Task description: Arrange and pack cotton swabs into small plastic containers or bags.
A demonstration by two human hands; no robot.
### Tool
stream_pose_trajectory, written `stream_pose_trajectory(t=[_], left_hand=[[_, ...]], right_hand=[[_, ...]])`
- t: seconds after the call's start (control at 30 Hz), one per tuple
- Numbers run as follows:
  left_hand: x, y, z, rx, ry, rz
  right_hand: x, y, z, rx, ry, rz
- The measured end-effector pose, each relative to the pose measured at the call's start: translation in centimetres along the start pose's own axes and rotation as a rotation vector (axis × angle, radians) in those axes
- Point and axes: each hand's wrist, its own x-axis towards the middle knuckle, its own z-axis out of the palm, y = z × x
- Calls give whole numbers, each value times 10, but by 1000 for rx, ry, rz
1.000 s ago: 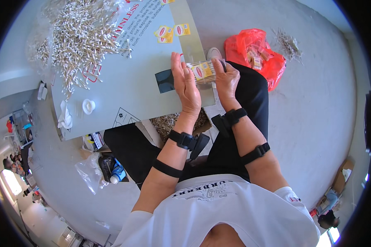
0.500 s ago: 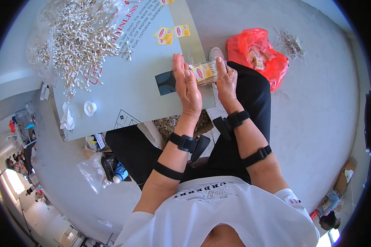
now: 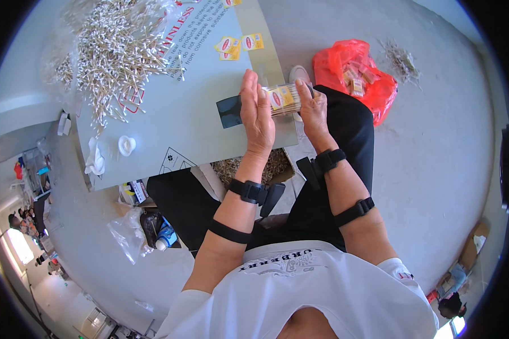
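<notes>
A clear-wrapped pack of cotton swabs (image 3: 283,100) with a yellow label is between my two hands, just above the table's right edge. My right hand (image 3: 311,107) is closed round its right end, thumb on top; the fingers behind are hidden. My left hand (image 3: 257,116) is beside the left end, its fingers stretched out and its palm facing the pack. Whether the palm touches the swab ends I cannot tell. A dark rectangular piece (image 3: 229,112) lies on the table by my left hand. Several loose yellow labels (image 3: 229,48) lie farther back.
Loose cotton swabs (image 3: 116,56) spill from a clear plastic bag at the table's far left. A small white dish (image 3: 126,146) and crumpled white tissue (image 3: 95,157) sit nearer. A red bag (image 3: 373,85) holds packs on the floor, right. Below the table, a carton (image 3: 281,173) contains swabs.
The pack and both hands shift slightly right in the picture, as does the table. My left hand turns a little, and the right one keeps its grip on the pack.
</notes>
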Motion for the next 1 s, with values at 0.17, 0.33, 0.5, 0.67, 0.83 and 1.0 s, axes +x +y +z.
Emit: stream_pose_trajectory(t=[0.17, 0.33, 0.5, 0.67, 0.83, 1.0], left_hand=[[-8, 9, -9, 989, -352, 303], [-11, 6, -12, 1127, -445, 307], [-11, 7, -32, 858, -331, 230], [4, 11, -93, 835, -16, 281], [17, 9, -178, 655, 105, 37], [32, 9, -202, 394, 46, -100]], right_hand=[[1, 8, 0, 62, 86, -15], [2, 5, 2, 38, 43, -12], [-5, -7, 1, 58, 92, 113], [-4, -49, -5, -566, 509, -965], [-10, -89, 63, -505, -215, -580], [23, -86, 170, -743, -396, -634]])
